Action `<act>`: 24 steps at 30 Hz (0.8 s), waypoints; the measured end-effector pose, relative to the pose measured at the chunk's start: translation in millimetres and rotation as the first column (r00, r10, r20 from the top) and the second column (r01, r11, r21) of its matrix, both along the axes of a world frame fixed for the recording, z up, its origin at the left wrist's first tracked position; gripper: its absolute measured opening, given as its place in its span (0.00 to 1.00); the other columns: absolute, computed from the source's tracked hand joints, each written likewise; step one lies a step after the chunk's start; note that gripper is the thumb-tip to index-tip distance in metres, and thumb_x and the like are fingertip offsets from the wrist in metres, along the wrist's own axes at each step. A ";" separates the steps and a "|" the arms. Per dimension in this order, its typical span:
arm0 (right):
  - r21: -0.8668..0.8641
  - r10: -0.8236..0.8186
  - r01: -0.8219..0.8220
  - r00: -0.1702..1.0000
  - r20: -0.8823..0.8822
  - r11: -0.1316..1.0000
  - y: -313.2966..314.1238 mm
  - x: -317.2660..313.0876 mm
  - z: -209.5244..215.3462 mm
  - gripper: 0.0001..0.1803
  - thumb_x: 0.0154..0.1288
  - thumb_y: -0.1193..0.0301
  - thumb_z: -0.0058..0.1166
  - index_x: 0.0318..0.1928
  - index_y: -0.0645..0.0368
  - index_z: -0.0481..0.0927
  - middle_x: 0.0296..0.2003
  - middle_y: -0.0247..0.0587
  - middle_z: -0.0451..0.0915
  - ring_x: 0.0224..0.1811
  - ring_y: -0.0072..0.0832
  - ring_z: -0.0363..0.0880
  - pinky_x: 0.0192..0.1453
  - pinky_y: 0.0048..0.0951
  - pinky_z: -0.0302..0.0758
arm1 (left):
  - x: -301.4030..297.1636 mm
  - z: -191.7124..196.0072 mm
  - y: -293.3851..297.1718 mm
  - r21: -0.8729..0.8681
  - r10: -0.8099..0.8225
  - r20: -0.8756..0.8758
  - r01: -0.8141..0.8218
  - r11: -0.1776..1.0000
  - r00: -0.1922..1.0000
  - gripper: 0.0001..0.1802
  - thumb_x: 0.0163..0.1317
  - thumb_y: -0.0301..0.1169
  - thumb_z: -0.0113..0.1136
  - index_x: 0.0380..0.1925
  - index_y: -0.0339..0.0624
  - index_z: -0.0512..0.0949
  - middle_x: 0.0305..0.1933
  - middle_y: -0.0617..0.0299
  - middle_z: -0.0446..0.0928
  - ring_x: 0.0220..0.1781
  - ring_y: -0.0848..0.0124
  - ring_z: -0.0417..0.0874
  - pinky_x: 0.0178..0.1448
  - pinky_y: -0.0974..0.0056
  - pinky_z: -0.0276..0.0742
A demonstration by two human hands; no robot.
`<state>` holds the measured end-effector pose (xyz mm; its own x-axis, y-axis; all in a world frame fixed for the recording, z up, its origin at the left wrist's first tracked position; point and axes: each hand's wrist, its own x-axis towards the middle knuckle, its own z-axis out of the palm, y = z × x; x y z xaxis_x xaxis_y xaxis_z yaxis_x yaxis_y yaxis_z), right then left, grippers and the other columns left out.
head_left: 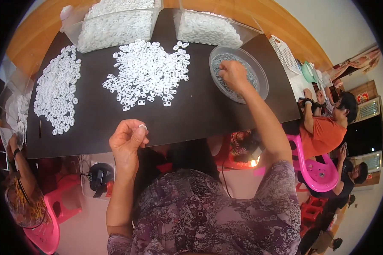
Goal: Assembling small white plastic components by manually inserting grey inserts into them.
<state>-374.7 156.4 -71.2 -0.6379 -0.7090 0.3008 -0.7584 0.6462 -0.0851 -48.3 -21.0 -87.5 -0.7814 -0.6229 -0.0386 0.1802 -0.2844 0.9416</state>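
Observation:
Near the table's front edge, my left hand [130, 138] pinches a small white plastic piece [143, 126] between thumb and finger. My right hand [234, 75] reaches into a round clear tub [263, 80] at the right, its fingers bent down among many small grey metal screws [252, 73]. Whether those fingers hold a screw is hidden. Between my hands, a loose heap of white two-holed plastic pieces [151, 70] lies mid-table. Another pile of white oval pieces [57, 91] spreads along the left side.
Two clear bins, the left bin [115, 29] and the right bin [208, 29], stand at the back, full of white pieces. A thin stick [40, 128] lies at the table's left edge. People sit close by on both sides, one in an orange shirt [323, 136] by a pink chair [321, 172].

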 end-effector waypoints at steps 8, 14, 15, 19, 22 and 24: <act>-0.228 0.012 0.054 0.961 0.278 0.972 7.1 3.5 8.7 0.07 0.51 0.73 0.52 0.24 0.65 0.77 0.18 0.47 0.75 0.22 0.31 0.74 0.30 0.33 0.69 | -1.5 -0.2 -1.2 0.029 -0.003 0.025 0.002 1.000 1.000 0.05 0.59 0.28 0.60 0.32 0.39 0.76 0.28 0.66 0.76 0.24 0.82 0.72 0.27 0.78 0.65; -0.251 -0.078 0.104 0.991 0.111 0.962 5.1 4.4 11.2 0.07 0.53 0.74 0.51 0.25 0.65 0.77 0.17 0.44 0.74 0.22 0.28 0.73 0.30 0.29 0.69 | -2.3 -2.6 -3.9 0.034 -0.025 -0.001 0.025 0.999 1.000 0.06 0.60 0.29 0.60 0.33 0.39 0.76 0.28 0.66 0.76 0.24 0.82 0.73 0.27 0.78 0.65; -0.270 -0.089 0.142 0.976 0.198 0.952 -3.5 14.8 22.0 0.06 0.54 0.74 0.50 0.26 0.65 0.77 0.18 0.43 0.75 0.23 0.28 0.74 0.30 0.29 0.69 | -1.0 -2.6 -4.8 0.034 -0.023 0.005 0.023 0.999 1.000 0.06 0.60 0.29 0.59 0.33 0.39 0.76 0.28 0.67 0.76 0.24 0.82 0.73 0.27 0.78 0.65; -0.406 0.117 0.030 0.936 0.331 0.913 -29.1 65.0 34.1 0.05 0.56 0.75 0.50 0.27 0.64 0.76 0.21 0.43 0.76 0.25 0.29 0.74 0.33 0.28 0.70 | -0.5 -0.1 -2.9 0.016 -0.021 0.033 0.020 1.000 0.999 0.06 0.60 0.30 0.59 0.34 0.39 0.76 0.28 0.67 0.76 0.24 0.83 0.73 0.26 0.79 0.65; -0.365 0.285 -0.193 0.934 0.215 0.911 -51.1 96.3 14.7 0.05 0.57 0.75 0.51 0.28 0.64 0.76 0.23 0.40 0.76 0.26 0.25 0.73 0.34 0.27 0.70 | -3.3 2.9 -0.9 0.021 -0.006 0.044 0.005 1.000 0.999 0.06 0.60 0.28 0.59 0.33 0.37 0.76 0.27 0.64 0.76 0.22 0.82 0.72 0.25 0.78 0.65; -0.345 0.288 -0.185 0.917 0.276 0.920 -61.2 100.8 4.3 0.05 0.57 0.75 0.51 0.28 0.64 0.76 0.23 0.38 0.77 0.27 0.25 0.74 0.34 0.26 0.70 | -1.3 -1.4 -2.4 0.027 -0.013 0.023 0.012 1.000 1.000 0.06 0.60 0.29 0.59 0.33 0.38 0.76 0.27 0.66 0.76 0.23 0.83 0.72 0.26 0.79 0.65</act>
